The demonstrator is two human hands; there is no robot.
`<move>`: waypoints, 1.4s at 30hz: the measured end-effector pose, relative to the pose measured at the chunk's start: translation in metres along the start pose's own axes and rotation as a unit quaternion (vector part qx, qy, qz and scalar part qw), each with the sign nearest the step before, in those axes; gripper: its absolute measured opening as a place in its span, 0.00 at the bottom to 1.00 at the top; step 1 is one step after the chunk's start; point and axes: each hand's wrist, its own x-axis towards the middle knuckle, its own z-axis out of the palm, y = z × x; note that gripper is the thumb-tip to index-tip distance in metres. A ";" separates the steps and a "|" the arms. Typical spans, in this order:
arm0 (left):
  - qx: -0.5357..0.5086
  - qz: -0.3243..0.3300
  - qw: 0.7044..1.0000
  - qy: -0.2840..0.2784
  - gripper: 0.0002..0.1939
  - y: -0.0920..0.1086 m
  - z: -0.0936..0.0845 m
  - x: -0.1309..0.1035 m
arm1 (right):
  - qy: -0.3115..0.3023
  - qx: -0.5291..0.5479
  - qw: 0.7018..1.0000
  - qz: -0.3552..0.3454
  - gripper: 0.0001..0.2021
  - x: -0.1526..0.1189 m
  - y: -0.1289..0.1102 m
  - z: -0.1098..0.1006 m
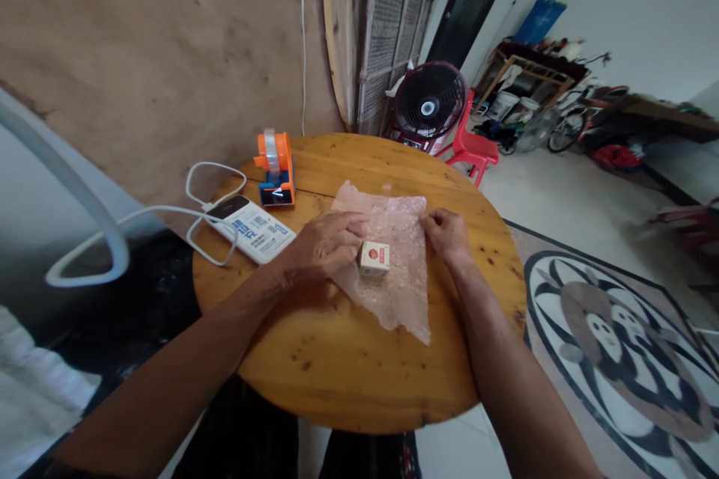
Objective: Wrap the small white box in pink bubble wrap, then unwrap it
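Observation:
A sheet of pinkish, see-through bubble wrap (401, 292) lies spread on the round wooden table (337, 374). On it sits a small cream-coloured box (374, 259) with a red round mark and a red label on its top. My left hand (335, 243) rests over the left side of the wrap, fingers stretched out and apart, with fingertips at the box's left edge. At the sheet's right edge, my right hand (448, 236) is closed, its thumb and forefinger pinching the bubble wrap near its upper right corner.
An orange and blue tape dispenser (277, 168) with a tape roll stands at the table's back left. Beside it lies a white power bank (252, 228) with a looped white cable (216, 165). Beyond the table are a fan (428, 106) and a red plastic chair (472, 142).

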 end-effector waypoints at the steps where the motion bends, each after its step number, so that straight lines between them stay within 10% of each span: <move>1: -0.018 -0.030 0.999 -0.007 0.24 0.002 0.000 -0.001 | 0.001 -0.002 1.000 0.000 0.15 0.000 0.000 0.000; 19: -0.279 -0.251 0.906 -0.197 0.19 0.004 -0.017 0.001 | -0.009 0.003 1.000 0.002 0.14 -0.003 -0.005 -0.002; 29: -0.158 -0.116 0.975 -0.105 0.25 -0.001 0.004 0.004 | -0.007 0.074 0.997 -0.005 0.18 -0.008 -0.011 -0.008; 33: -0.110 -0.060 0.983 -0.132 0.37 -0.005 0.010 0.002 | -0.185 0.225 0.957 0.003 0.20 -0.021 -0.030 -0.031; 37: -0.001 -0.019 0.988 -0.151 0.44 -0.004 0.011 0.001 | -0.439 0.289 0.851 -0.016 0.19 -0.038 -0.049 -0.058; 42: 0.031 0.004 0.986 -0.166 0.48 -0.003 0.015 0.004 | -0.420 0.341 0.838 -0.072 0.26 -0.047 -0.058 -0.057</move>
